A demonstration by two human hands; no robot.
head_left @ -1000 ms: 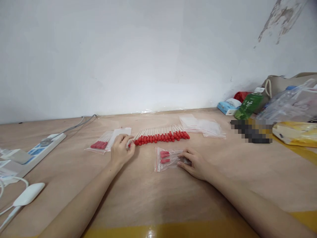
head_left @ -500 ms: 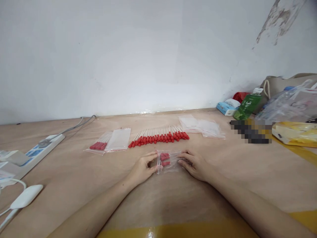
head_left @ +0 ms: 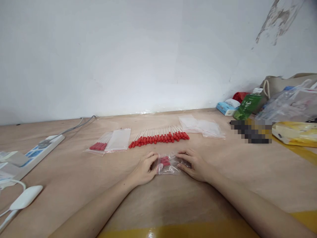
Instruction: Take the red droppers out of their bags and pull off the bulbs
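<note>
A small clear zip bag [head_left: 169,164] with a few red-tipped swabs inside lies on the brown table between my hands. My left hand [head_left: 145,168] pinches its left end with curled fingers. My right hand [head_left: 194,164] holds its right end, fingers bent over the plastic. Just beyond, a row of several red-tipped swabs [head_left: 159,137] lies side by side. Left of that row sit a filled bag of red-tipped swabs [head_left: 99,144] and a flat bag [head_left: 119,139].
A stack of empty clear bags [head_left: 201,126] lies at the back right. A power strip [head_left: 34,152] and a white adapter [head_left: 26,197] with cables sit at the left. A green bottle [head_left: 248,105], tissue pack [head_left: 226,107], plastic bags and a yellow packet [head_left: 296,133] crowd the right.
My left hand came from the left end of the swab row down to the small bag and closed on its left end. The bag is now bunched shorter between both hands.
</note>
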